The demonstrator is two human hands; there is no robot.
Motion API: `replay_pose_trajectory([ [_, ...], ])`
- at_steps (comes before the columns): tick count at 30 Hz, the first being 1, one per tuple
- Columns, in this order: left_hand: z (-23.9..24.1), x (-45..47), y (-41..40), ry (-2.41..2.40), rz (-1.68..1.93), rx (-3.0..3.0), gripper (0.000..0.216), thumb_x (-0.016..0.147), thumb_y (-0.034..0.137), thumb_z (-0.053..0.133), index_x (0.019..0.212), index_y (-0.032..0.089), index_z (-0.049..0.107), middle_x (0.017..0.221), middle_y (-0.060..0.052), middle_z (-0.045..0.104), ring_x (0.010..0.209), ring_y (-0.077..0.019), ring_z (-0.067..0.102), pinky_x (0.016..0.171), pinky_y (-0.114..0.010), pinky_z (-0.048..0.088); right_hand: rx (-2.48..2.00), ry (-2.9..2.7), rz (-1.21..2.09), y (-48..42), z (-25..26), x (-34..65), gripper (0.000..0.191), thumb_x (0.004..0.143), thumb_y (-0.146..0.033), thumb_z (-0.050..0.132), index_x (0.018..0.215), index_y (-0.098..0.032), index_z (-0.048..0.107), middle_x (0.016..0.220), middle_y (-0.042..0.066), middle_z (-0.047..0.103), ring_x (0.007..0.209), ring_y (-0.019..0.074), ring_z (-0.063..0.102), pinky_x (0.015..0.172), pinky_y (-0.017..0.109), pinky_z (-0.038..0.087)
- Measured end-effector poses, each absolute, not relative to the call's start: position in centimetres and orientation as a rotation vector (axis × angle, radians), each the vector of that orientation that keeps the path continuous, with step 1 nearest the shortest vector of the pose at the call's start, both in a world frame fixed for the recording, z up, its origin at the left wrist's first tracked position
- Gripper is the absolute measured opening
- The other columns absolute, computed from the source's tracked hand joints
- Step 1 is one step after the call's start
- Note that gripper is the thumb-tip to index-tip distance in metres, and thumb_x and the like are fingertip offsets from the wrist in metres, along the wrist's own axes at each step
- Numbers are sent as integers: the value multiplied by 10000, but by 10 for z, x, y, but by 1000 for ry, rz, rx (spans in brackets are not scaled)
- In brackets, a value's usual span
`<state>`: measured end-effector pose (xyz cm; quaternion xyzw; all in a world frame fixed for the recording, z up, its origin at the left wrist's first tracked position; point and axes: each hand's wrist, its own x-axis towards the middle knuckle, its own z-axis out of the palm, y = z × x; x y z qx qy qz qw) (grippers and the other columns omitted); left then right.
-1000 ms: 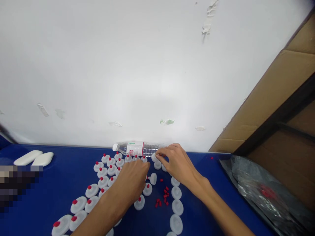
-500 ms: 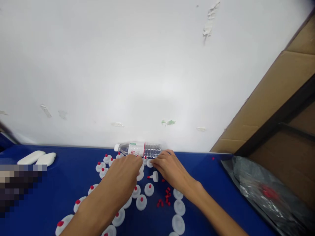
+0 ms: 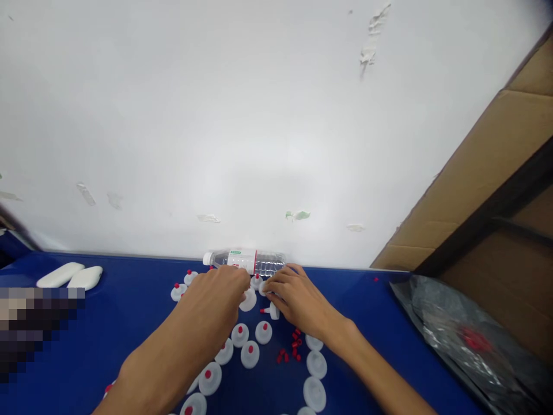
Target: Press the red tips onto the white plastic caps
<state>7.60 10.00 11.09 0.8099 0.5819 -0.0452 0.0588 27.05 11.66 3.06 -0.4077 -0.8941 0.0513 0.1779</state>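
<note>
My left hand (image 3: 218,302) and my right hand (image 3: 296,300) meet fingertip to fingertip over a white cap (image 3: 247,300) on the blue table (image 3: 129,323). Both hands are curled in a pinch; what the fingers hold is too small to see. Several white caps with red tips (image 3: 250,353) stand in rows under and beside my left forearm. Plain white caps (image 3: 317,364) lie in a line below my right wrist. Loose red tips (image 3: 295,346) are scattered between the two groups. One cap (image 3: 272,311) lies on its side by my right hand.
A clear water bottle (image 3: 246,261) lies on its side against the white wall just beyond my hands. Two white oblong pieces (image 3: 69,275) sit at the far left. A crumpled plastic bag (image 3: 466,340) and cardboard boxes (image 3: 496,173) fill the right side.
My right hand has moved left from the far caps toward my left hand. My left hand has reached forward to meet it, covering more of the red-tipped caps.
</note>
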Motion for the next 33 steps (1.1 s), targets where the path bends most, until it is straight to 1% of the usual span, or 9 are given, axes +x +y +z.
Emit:
replay_pose_trajectory([
  [5, 96, 69, 101, 1697, -170, 2533, 188, 882, 168, 465, 775, 202, 616, 788, -67, 651, 707, -244, 635, 618, -323, 399, -1178, -2513, 135, 119, 28, 270, 214, 989, -207, 494, 971, -221, 707, 989, 24, 719, 1004, 180, 614, 1053, 410, 330],
  [8, 86, 66, 102, 1687, -137, 2568, 173, 890, 189, 470, 791, 215, 610, 785, -55, 648, 700, -251, 627, 588, -320, 365, -1170, -2469, 184, 117, 32, 270, 207, 967, -177, 513, 1018, -233, 706, 1043, 20, 721, 1040, 180, 620, 1086, 423, 312],
  [14, 102, 79, 100, 1738, -11, 2535, 248, 940, 237, 448, 765, 210, 621, 791, -46, 659, 688, -200, 627, 557, -293, 318, -1038, -2263, 671, 102, 69, 270, 349, 964, -216, 515, 1294, -293, 598, 1222, 6, 681, 1151, 185, 602, 1011, 340, 431],
  [17, 115, 90, 98, 1759, -9, 2497, 261, 966, 273, 438, 824, 211, 648, 854, -52, 675, 736, -210, 646, 568, -287, 337, -960, -2212, 793, 96, 81, 268, 370, 926, -276, 615, 1293, -318, 589, 1247, -13, 669, 1139, 182, 610, 982, 311, 448],
  [19, 120, 95, 96, 1757, -12, 2505, 241, 964, 265, 434, 879, 214, 653, 861, -54, 677, 714, -216, 644, 578, -292, 349, -1000, -2186, 700, 97, 80, 266, 280, 910, -298, 650, 1190, -310, 646, 1156, -18, 706, 1072, 182, 634, 957, 318, 446],
  [22, 119, 98, 91, 1708, -34, 2549, 206, 864, 136, 487, 923, 251, 648, 831, -29, 690, 706, -229, 643, 584, -297, 337, -1002, -2292, 534, 100, 75, 268, 138, 933, -289, 629, 1059, -271, 683, 1011, -14, 739, 958, 176, 660, 999, 363, 397],
  [25, 115, 98, 87, 1649, 31, 2557, 283, 786, 69, 467, 877, 277, 636, 761, 5, 689, 673, -216, 629, 557, -295, 292, -911, -2425, 420, 102, 76, 274, 119, 957, -251, 596, 1055, -251, 662, 1062, -8, 729, 993, 168, 657, 1086, 391, 307],
  [28, 112, 97, 84, 1618, 185, 2529, 238, 868, 138, 409, 781, 253, 599, 699, 11, 661, 618, -188, 592, 539, -297, 268, -922, -2473, 253, 101, 83, 280, 111, 946, -248, 615, 1054, -239, 641, 1056, -1, 724, 977, 164, 659, 1118, 404, 262],
  [33, 118, 99, 83, 1544, 353, 2343, 409, 977, 313, 297, 657, 212, 532, 619, 11, 593, 561, -152, 514, 566, -301, 300, -914, -2507, 9, 96, 95, 288, 155, 941, -313, 628, 1069, -226, 621, 986, 1, 735, 895, 155, 672, 1134, 422, 244],
])
